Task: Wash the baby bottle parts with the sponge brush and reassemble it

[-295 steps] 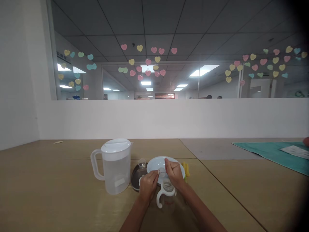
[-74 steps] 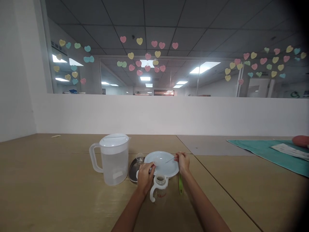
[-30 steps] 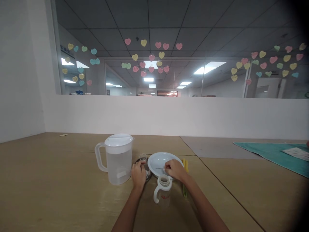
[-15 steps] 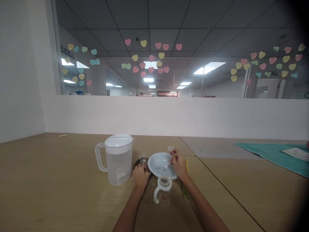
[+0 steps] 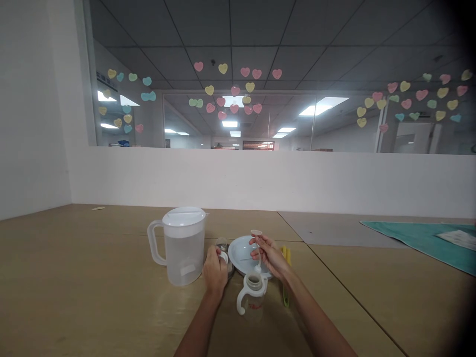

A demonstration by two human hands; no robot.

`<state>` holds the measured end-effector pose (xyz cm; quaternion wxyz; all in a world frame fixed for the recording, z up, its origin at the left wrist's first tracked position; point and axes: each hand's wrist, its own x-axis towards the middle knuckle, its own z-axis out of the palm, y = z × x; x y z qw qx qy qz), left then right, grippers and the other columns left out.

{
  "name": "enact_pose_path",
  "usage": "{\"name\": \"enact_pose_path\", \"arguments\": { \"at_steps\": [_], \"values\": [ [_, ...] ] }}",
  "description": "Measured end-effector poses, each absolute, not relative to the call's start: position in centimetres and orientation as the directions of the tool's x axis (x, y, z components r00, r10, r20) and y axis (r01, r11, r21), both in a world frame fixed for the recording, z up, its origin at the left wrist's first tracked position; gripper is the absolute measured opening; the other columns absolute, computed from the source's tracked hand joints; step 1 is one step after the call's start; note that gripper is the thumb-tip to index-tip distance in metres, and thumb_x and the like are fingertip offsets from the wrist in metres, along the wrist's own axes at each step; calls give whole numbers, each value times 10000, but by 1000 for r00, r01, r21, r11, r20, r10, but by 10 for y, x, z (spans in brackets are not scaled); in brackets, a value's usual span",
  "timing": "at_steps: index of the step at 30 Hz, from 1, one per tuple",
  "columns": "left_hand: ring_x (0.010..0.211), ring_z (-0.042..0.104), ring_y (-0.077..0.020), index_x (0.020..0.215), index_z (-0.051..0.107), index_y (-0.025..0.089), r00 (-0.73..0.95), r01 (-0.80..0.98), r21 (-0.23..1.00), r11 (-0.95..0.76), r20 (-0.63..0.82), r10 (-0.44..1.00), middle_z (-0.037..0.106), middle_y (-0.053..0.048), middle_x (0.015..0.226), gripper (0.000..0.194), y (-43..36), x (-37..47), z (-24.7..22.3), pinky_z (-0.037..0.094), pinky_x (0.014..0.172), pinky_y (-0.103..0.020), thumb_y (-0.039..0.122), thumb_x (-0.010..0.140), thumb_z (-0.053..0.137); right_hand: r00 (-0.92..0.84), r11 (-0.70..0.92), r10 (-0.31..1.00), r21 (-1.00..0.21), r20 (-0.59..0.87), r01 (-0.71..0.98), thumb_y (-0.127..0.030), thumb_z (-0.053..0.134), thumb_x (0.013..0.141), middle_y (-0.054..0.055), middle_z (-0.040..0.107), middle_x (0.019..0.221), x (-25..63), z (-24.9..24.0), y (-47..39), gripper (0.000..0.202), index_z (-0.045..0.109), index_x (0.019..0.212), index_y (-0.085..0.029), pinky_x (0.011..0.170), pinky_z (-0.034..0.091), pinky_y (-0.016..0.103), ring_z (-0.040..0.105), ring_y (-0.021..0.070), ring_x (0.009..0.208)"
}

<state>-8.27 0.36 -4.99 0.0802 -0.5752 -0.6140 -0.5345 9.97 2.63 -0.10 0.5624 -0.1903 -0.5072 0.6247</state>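
My right hand (image 5: pixel 271 255) pinches a clear bottle nipple (image 5: pixel 256 232) with a thin straw hanging down, its white weighted end (image 5: pixel 258 268) just above the bottle mouth. A baby bottle (image 5: pixel 254 297) with white side handles stands open on the table below it. My left hand (image 5: pixel 215 272) is closed on a white ring-shaped piece (image 5: pixel 224 257), mostly hidden by the fingers. Behind that hand, a small clear cap (image 5: pixel 221 243) sits by a dark round dish (image 5: pixel 231 271). A pale blue bowl (image 5: pixel 238 246) lies between my hands.
A lidded water pitcher (image 5: pixel 185 253) stands left of my left hand. Yellow-green handled brushes (image 5: pixel 286 292) lie right of the bowl, partly behind my right forearm. A teal cloth (image 5: pixel 412 238) with a white paper (image 5: pixel 457 238) is at the far right. A white wall (image 5: pixel 223 178) rises behind the table.
My right hand has brought the nipple and straw left and down, from over the bowl to above the bottle mouth. My left hand has lifted slightly, with a white ring now showing in it.
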Motion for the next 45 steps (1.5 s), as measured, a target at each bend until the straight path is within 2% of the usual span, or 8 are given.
{"name": "enact_pose_path", "arguments": {
  "at_steps": [12, 20, 29, 33, 36, 39, 42, 45],
  "values": [
    [734, 508, -184, 804, 415, 217, -171, 760, 468, -451, 814, 556, 497, -12, 772, 125, 4, -81, -55, 394, 683, -283, 113, 746, 376, -411, 14, 848, -789, 335, -614, -267, 766, 697, 31, 681, 960, 97, 4, 16, 311, 571, 927, -191, 637, 575, 251, 698, 161, 737],
    [717, 501, -179, 796, 428, 208, -196, 742, 449, -498, 855, 480, 478, -11, 770, 115, 3, -80, -53, 407, 677, -291, 116, 750, 378, -493, -11, 792, -798, 361, -602, -240, 753, 706, 20, 655, 980, 100, 6, 10, 304, 548, 927, -206, 719, 552, 314, 690, 171, 792],
    [747, 506, -176, 801, 448, 206, -197, 707, 425, -566, 886, 420, 469, -18, 799, 108, 0, -78, -49, 425, 693, -286, 157, 862, 375, -642, 32, 642, -851, 419, -524, -205, 735, 649, 34, 649, 802, 104, 6, 8, 143, 616, 718, -168, 895, 453, 426, 645, 207, 812],
    [780, 526, -177, 849, 472, 205, -202, 699, 423, -577, 890, 409, 488, -29, 830, 123, 1, -75, -48, 444, 728, -295, 216, 917, 370, -669, 114, 586, -864, 458, -491, -312, 749, 640, 68, 657, 835, 105, 7, 6, 230, 685, 795, -154, 945, 400, 427, 610, 221, 848],
    [793, 537, -177, 870, 479, 204, -210, 703, 423, -572, 892, 401, 505, -35, 841, 128, 2, -73, -48, 457, 740, -300, 236, 930, 371, -666, 155, 583, -869, 465, -470, -540, 703, 667, 90, 655, 872, 105, 5, 8, 420, 688, 856, -166, 923, 399, 425, 599, 249, 893],
    [805, 543, -178, 889, 487, 200, -216, 711, 418, -565, 895, 391, 520, -41, 852, 133, 4, -71, -49, 468, 746, -307, 248, 934, 372, -646, 205, 617, -884, 450, -420, -771, 499, 691, 122, 658, 857, 104, 3, 11, 644, 686, 760, -159, 894, 407, 408, 591, 259, 912],
    [823, 549, -180, 911, 492, 193, -226, 718, 413, -560, 899, 374, 527, -46, 866, 136, 5, -71, -50, 478, 755, -316, 260, 935, 376, -626, 252, 663, -910, 410, -329, -750, 369, 785, 117, 663, 791, 101, 2, 13, 688, 659, 606, -152, 841, 423, 375, 601, 224, 829],
    [838, 551, -184, 932, 497, 184, -215, 727, 388, -566, 912, 350, 530, -56, 882, 144, 5, -70, -50, 487, 760, -328, 264, 936, 377, -599, 379, 682, -903, 419, -201, -610, 540, 785, 76, 670, 728, 98, 2, 16, 521, 663, 562, -155, 777, 432, 332, 593, 185, 735]
  ]
}}
